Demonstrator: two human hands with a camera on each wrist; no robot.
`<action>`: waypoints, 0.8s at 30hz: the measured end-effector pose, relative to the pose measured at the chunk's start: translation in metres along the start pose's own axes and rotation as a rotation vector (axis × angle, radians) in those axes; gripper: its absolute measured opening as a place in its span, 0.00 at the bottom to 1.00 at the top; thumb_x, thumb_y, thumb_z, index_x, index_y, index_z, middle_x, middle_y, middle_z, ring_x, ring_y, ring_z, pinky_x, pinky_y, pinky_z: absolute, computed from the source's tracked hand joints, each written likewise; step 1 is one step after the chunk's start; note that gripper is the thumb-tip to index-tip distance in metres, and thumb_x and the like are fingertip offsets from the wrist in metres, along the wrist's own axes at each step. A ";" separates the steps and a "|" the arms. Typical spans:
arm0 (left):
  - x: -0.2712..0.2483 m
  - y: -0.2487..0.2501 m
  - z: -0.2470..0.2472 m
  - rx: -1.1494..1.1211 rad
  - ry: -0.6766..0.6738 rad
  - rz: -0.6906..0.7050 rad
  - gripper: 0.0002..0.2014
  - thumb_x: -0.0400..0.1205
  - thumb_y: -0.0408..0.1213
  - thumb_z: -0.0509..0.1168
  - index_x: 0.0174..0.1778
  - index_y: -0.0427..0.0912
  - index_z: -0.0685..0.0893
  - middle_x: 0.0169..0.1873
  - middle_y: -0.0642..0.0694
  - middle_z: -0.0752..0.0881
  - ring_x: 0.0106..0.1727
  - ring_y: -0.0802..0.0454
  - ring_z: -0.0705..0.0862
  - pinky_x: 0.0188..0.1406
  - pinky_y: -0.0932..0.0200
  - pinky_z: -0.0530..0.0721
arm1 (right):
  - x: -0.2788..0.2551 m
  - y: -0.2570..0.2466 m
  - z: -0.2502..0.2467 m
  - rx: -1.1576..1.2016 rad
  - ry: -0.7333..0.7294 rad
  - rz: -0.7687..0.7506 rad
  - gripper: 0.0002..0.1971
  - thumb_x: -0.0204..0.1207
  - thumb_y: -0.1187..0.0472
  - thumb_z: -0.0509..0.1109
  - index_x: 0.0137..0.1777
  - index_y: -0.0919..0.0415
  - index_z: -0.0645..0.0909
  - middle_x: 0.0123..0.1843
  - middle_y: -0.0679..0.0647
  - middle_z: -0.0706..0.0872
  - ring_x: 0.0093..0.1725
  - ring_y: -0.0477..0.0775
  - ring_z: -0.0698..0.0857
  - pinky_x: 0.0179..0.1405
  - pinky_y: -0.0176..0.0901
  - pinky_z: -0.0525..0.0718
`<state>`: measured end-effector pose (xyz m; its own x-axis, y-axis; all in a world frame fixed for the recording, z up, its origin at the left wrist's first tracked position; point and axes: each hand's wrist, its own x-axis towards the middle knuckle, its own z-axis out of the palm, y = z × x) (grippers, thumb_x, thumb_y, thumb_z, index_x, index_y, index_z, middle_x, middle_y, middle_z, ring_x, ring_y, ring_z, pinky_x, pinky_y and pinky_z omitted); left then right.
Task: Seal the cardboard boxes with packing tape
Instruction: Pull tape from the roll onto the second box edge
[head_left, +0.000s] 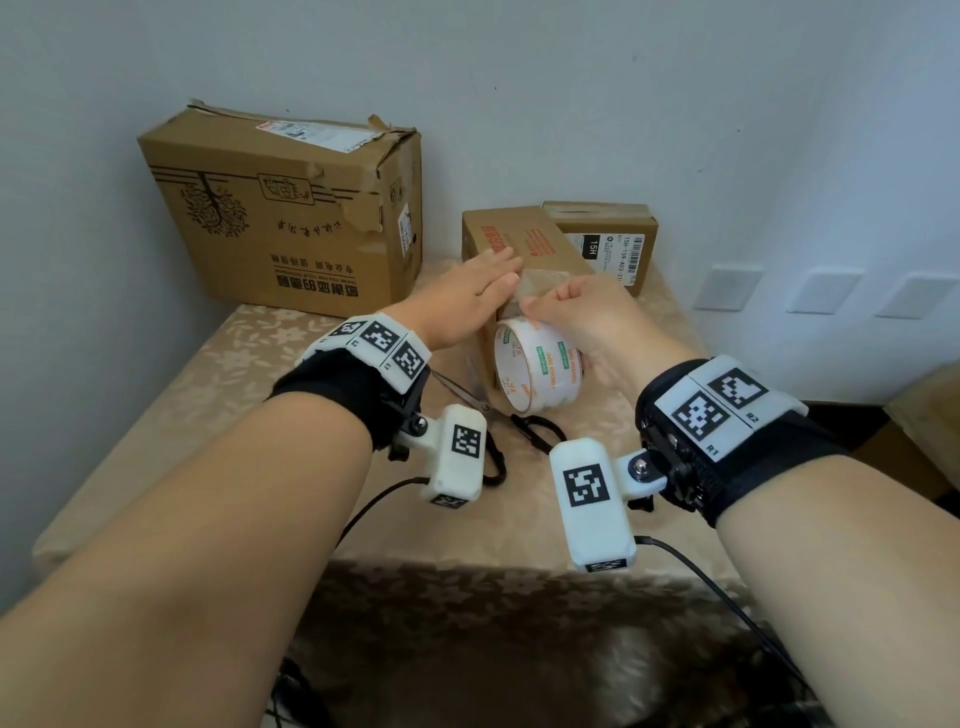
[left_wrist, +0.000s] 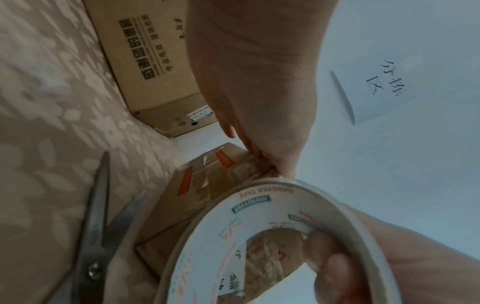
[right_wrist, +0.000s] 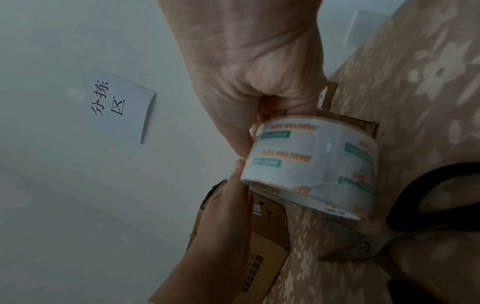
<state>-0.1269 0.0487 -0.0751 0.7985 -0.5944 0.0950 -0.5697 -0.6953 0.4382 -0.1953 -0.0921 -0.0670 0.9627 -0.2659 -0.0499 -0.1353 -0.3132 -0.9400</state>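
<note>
mid-frame on the table, left hand (head_left: 480, 291) lies flat pressing tape onto the small box (head_left: 524, 249), right hand (head_left: 587, 322) clenched round the tape roll (head_left: 540, 366) w/ fingers thru the core, so prob mid-strip; next needs the scissors (head_left: 498, 415) to cut.

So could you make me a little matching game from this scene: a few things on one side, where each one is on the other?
Things:
1. tape roll
2. scissors
3. large box
4. left hand

Places:
A. flat on the tablecloth, below the roll
B. far left, against the wall
C. gripped by the right hand
D. pressed flat on the small box

Pairs: 1-C, 2-A, 3-B, 4-D
</note>
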 end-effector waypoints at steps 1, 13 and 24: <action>-0.001 -0.002 0.002 -0.067 -0.006 0.004 0.24 0.90 0.45 0.43 0.83 0.43 0.56 0.84 0.49 0.51 0.84 0.55 0.46 0.78 0.63 0.42 | 0.001 0.001 0.001 -0.007 -0.003 0.003 0.17 0.76 0.60 0.75 0.28 0.57 0.74 0.33 0.56 0.82 0.28 0.51 0.78 0.33 0.41 0.77; 0.003 -0.010 0.022 -0.128 0.013 -0.041 0.26 0.88 0.53 0.43 0.83 0.50 0.56 0.84 0.51 0.45 0.84 0.49 0.38 0.81 0.38 0.37 | -0.003 0.009 0.008 -0.169 0.005 -0.001 0.22 0.78 0.56 0.72 0.26 0.57 0.69 0.25 0.51 0.74 0.25 0.49 0.73 0.26 0.39 0.70; 0.002 0.006 0.001 0.325 -0.013 0.031 0.32 0.86 0.54 0.52 0.84 0.42 0.54 0.84 0.45 0.53 0.84 0.50 0.50 0.81 0.46 0.47 | -0.015 0.004 -0.007 -0.023 -0.122 0.103 0.06 0.79 0.62 0.71 0.43 0.63 0.79 0.39 0.56 0.86 0.37 0.48 0.86 0.32 0.42 0.86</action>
<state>-0.1294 0.0429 -0.0735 0.7784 -0.6211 0.0911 -0.6277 -0.7682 0.1263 -0.2116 -0.0957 -0.0682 0.9647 -0.1850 -0.1874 -0.2384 -0.3108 -0.9201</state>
